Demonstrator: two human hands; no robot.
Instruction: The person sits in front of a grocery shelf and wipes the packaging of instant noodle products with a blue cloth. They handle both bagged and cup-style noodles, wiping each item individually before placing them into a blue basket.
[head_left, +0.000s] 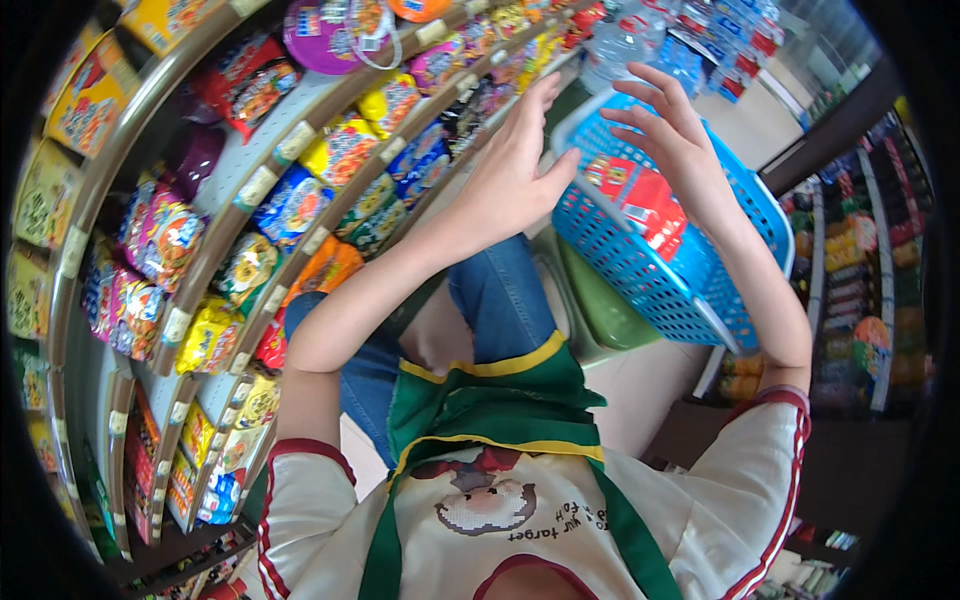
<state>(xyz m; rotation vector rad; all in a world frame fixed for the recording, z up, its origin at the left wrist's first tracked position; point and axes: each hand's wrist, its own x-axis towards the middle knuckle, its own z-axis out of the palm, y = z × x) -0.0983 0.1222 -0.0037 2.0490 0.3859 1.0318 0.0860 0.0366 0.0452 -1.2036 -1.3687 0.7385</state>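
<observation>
My left hand (517, 165) is raised with thumb and fingers apart, holding nothing, between the shelves and a light blue plastic shopping basket (615, 236). Fingers parted and empty, my right hand (667, 142) is above the basket. Inside the basket lie red printed packages (649, 206), partly hidden by my right hand and forearm. Under and beside the basket is a smooth green surface (607, 300), perhaps a stool or a bin lid. Packs of instant noodles (337, 150) in yellow, blue and green wrappers fill the shelf rows left of my left hand.
Curved shelf edges with price tags (255, 187) run along the left. A red noodle bag (247, 82) and a purple noodle tub (319, 34) are on an upper shelf. Large water bottles (619, 49) stand beyond the basket. More stocked shelves (855, 247) rise at the right.
</observation>
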